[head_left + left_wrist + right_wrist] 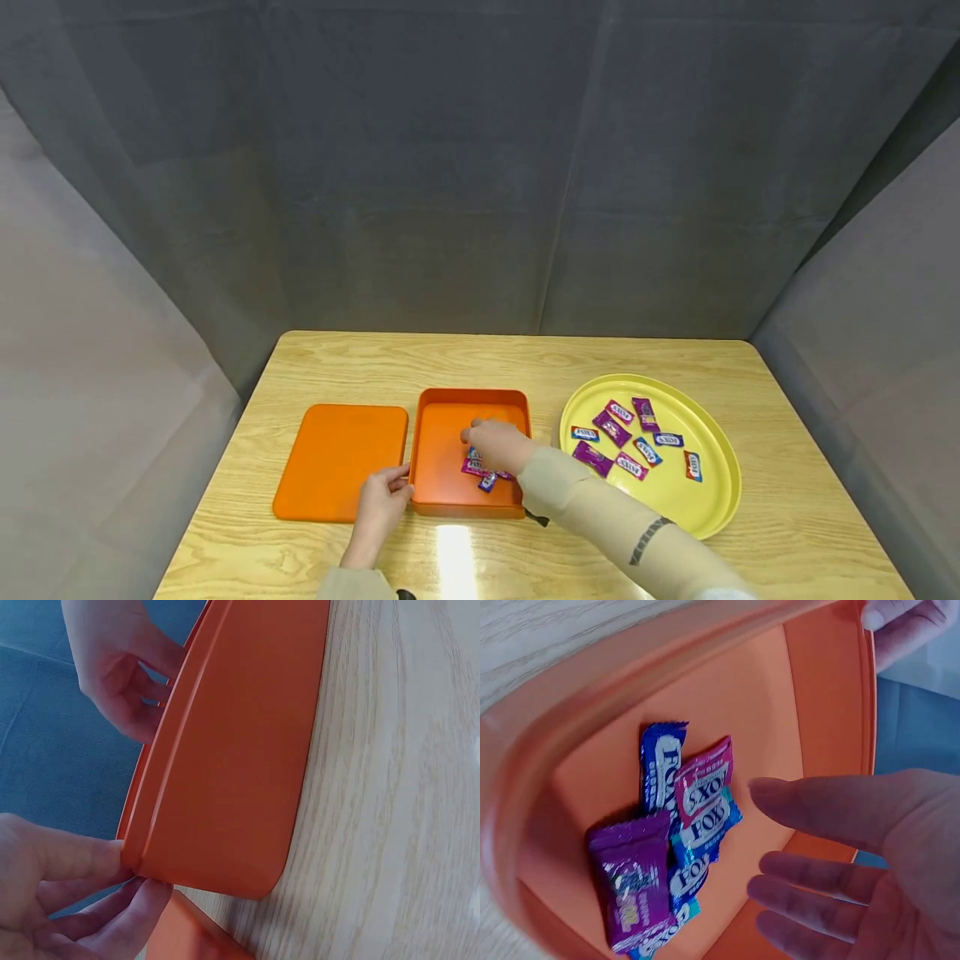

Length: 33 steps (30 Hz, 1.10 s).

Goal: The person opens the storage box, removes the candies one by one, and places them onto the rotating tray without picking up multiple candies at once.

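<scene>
Sweets [705,826] lie in the orange box [465,509], toward its near right corner — likely light and slippery, so pinch their ends. The right hand [498,444] is spread, empty; the left hand [380,502] grips the rim.

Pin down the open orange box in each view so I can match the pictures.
Head: below centre, between the orange lid and the yellow tray; the orange box is seen from above.
Left wrist: its outer wall runs from the top edge to lower centre.
Right wrist: its inside fills much of the picture, wrapped sweets left of centre.
Shared landmark: the left grip at its rim, lower left in left wrist, top right in right wrist.
</scene>
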Motion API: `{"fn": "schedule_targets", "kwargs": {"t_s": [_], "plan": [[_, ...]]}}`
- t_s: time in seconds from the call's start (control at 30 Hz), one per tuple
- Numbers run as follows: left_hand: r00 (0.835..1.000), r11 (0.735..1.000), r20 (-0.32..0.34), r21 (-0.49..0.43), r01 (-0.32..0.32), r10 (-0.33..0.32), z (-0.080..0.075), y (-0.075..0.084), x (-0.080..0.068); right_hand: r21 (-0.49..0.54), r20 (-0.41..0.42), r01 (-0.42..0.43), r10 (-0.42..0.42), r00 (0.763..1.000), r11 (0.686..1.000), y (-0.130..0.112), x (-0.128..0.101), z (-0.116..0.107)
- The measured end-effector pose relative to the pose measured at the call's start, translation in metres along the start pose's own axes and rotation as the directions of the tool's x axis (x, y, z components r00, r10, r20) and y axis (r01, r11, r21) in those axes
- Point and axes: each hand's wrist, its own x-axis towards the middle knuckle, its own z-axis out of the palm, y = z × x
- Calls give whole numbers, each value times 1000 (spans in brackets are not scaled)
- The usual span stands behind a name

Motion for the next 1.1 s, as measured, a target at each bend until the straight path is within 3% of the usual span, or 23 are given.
{"fn": "schedule_targets", "kwargs": {"t_s": [0.17, 0.4, 0.63, 1.1], "plan": [[1000, 1000, -10, -1, -4, 4, 0, -1, -1, -52, 35, 19, -18, 999, 998, -8, 7, 4], [997, 997, -32, 7, -77, 77, -1, -3, -2, -128, 118, -7, 23, 993, 992, -17, 13, 7], [1000, 1000, -11, -13, -9, 9, 0, -1, -1, -128, 128, -24, 41, 991, 991, -17, 17, 17], [1000, 1000, -5, 0, -19, 19, 1, -3, 1, -143, 134, -22, 41, 990, 990, -18, 20, 23]]}}
